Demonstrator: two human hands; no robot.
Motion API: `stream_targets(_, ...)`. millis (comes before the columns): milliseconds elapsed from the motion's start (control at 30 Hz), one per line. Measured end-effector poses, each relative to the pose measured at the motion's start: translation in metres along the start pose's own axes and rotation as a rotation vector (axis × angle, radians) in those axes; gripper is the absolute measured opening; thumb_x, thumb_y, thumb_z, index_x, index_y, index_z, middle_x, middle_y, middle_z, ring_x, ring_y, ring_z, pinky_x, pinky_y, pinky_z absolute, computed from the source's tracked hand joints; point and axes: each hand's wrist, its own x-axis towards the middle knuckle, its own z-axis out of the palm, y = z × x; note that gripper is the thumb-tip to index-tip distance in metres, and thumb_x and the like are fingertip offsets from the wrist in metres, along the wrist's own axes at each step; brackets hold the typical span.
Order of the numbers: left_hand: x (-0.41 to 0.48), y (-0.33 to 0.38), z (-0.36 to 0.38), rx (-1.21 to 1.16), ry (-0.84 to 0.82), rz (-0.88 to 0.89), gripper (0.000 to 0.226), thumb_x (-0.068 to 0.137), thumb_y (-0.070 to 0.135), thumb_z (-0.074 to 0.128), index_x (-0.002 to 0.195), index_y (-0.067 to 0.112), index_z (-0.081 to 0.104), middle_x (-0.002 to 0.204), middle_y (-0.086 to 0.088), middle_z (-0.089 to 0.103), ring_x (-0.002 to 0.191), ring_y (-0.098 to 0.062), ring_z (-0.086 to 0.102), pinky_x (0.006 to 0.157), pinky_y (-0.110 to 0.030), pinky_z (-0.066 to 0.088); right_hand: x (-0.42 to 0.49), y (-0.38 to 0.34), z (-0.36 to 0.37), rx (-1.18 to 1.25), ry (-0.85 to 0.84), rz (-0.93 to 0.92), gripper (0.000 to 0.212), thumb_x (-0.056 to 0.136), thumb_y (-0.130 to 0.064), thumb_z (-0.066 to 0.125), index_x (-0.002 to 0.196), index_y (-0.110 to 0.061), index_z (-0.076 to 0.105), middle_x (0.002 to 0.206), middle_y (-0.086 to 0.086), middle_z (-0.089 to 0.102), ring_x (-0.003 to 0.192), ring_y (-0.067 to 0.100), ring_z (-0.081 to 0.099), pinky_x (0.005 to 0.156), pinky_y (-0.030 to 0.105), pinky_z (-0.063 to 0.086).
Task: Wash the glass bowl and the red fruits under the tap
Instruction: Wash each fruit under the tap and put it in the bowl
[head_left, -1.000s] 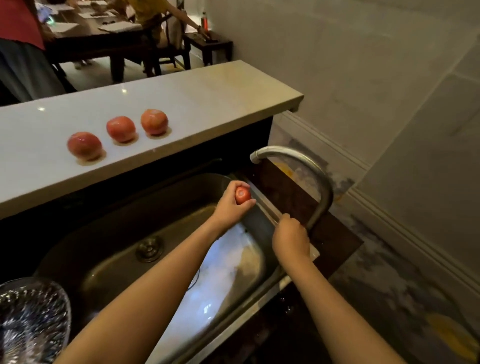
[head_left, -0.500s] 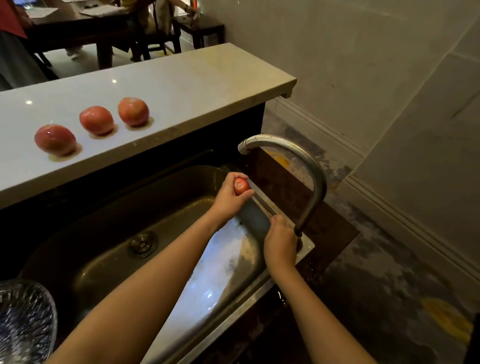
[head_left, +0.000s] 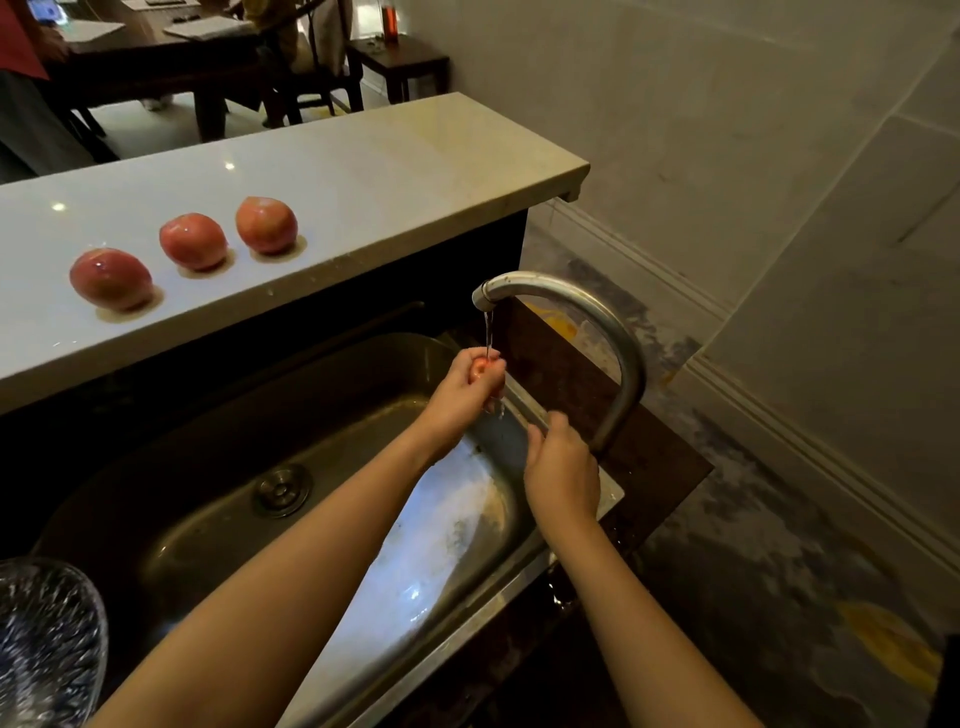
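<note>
Nearest, well left of the tap and closer to the person, the glass bowl (head_left: 47, 639) sits wet at the sink's (head_left: 208, 467) edge. The right hand (head_left: 563, 467) is at the foot of the tap (head_left: 597, 312) with its fingers curled. Whether it grips a lever there I cannot tell. Directly under the tap's spout, the left hand (head_left: 467, 384) closes its fingers round a small red fruit (head_left: 478, 368), with a thin stream of water (head_left: 488, 332) falling on it. Beyond and left of the tap, three larger red fruits (head_left: 195, 241) stand wet on the counter (head_left: 389, 171). The step in hand looks like rinsing this last fruit. Next it likely needs turning under the stream, perhaps with the right hand helping. Half a second ago no water ran and more of the fruit showed.
</note>
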Motion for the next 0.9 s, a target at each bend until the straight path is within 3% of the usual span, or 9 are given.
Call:
stream_targets(100, 0.004, 0.007, 0.001, -0.262, 0.040, -0.045, 0.022, 0.099, 0.025, 0.033, 0.099, 0.016, 0.053, 0.093, -0.012, 0.053, 0.067, -0.017, 0.053, 0.054, -0.020, 0.043, 0.014, -0.020, -0.012, 0.091, 0.127, -0.194, 0.039, 0.097, -0.034, 0.037, 0.129, -0.014, 0.048, 0.115, 0.006, 0.062, 0.104, 0.021, 0.054, 0.075, 0.028, 0.043)
stream_targets(167, 0.005, 0.013, 0.006, -0.293, 0.103, -0.065, 0.025, 0.098, 0.027, 0.035, 0.092, 0.013, 0.055, 0.086, -0.012, 0.054, 0.058, -0.013, 0.050, 0.049, -0.019, 0.043, 0.035, -0.039, -0.010, 0.358, -0.111, -0.091, 0.041, 0.096, -0.042, 0.035, 0.131, -0.024, 0.046, 0.122, 0.008, 0.054, 0.105, 0.022, 0.055, 0.087, 0.035, 0.048)
stream_targets(233, 0.005, 0.016, 0.013, -0.315, 0.100, -0.075, 0.025, 0.097, 0.028, 0.037, 0.096, 0.010, 0.055, 0.087, -0.009, 0.056, 0.070, -0.013, 0.057, 0.059, -0.021, 0.048, 0.055, -0.055, -0.010, 0.682, -0.377, 0.131, 0.039, 0.097, -0.043, 0.033, 0.124, -0.023, 0.051, 0.122, 0.012, 0.055, 0.103, 0.024, 0.058, 0.091, 0.041, 0.049)
stream_targets(300, 0.005, 0.018, 0.020, -0.372, 0.054, -0.097, 0.028, 0.098, 0.026, 0.037, 0.112, 0.007, 0.052, 0.099, -0.010, 0.059, 0.093, -0.017, 0.059, 0.076, -0.028, 0.051, 0.070, -0.061, -0.010, 0.890, -0.410, 0.234, 0.031, 0.097, -0.034, 0.035, 0.100, -0.020, 0.062, 0.109, 0.014, 0.062, 0.093, 0.021, 0.059, 0.077, 0.034, 0.050)
stream_targets(367, 0.005, 0.023, 0.020, -0.441, 0.097, -0.119, 0.027, 0.098, 0.025, 0.036, 0.110, 0.008, 0.053, 0.099, -0.010, 0.059, 0.096, -0.019, 0.058, 0.079, -0.030, 0.050, 0.073, -0.063, -0.006, 0.913, -0.390, 0.200, 0.030, 0.096, -0.032, 0.037, 0.094, -0.017, 0.063, 0.101, 0.012, 0.063, 0.092, 0.022, 0.059, 0.075, 0.033, 0.048)
stream_targets(467, 0.012, 0.029, 0.013, -0.447, 0.289, -0.150, 0.025, 0.097, 0.023, 0.038, 0.089, 0.011, 0.058, 0.086, -0.012, 0.059, 0.089, -0.024, 0.058, 0.079, -0.036, 0.048, 0.066, -0.061, 0.010, 0.760, -0.441, 0.042, 0.036, 0.096, -0.042, 0.035, 0.117, -0.019, 0.052, 0.115, 0.009, 0.057, 0.103, 0.022, 0.056, 0.085, 0.035, 0.048)
stream_targets(633, 0.005, 0.025, 0.030, -0.255, 0.166, -0.134, 0.030, 0.098, 0.024, 0.037, 0.118, 0.007, 0.050, 0.112, -0.016, 0.059, 0.108, -0.027, 0.057, 0.097, -0.040, 0.046, 0.080, -0.057, 0.007, 0.974, -0.327, 0.321, 0.041, 0.098, -0.032, 0.034, 0.118, -0.007, 0.058, 0.106, 0.015, 0.062, 0.095, 0.023, 0.057, 0.080, 0.032, 0.044)
stream_targets(800, 0.010, 0.029, 0.017, -0.274, 0.346, -0.101, 0.024, 0.096, 0.021, 0.038, 0.083, 0.014, 0.057, 0.079, -0.005, 0.058, 0.079, -0.017, 0.057, 0.074, -0.033, 0.048, 0.062, -0.058, 0.016, 0.782, -0.412, 0.085, 0.040, 0.097, -0.044, 0.032, 0.121, -0.017, 0.049, 0.098, -0.003, 0.057, 0.089, 0.010, 0.056, 0.069, 0.023, 0.044)
stream_targets(900, 0.005, 0.021, 0.023, -0.263, 0.195, -0.098, 0.023, 0.097, 0.022, 0.036, 0.098, 0.010, 0.056, 0.093, -0.010, 0.059, 0.093, -0.022, 0.058, 0.086, -0.038, 0.048, 0.072, -0.059, 0.013, 0.908, -0.321, 0.254, 0.033, 0.096, -0.035, 0.035, 0.107, -0.014, 0.058, 0.096, 0.004, 0.062, 0.087, 0.017, 0.058, 0.075, 0.029, 0.048)
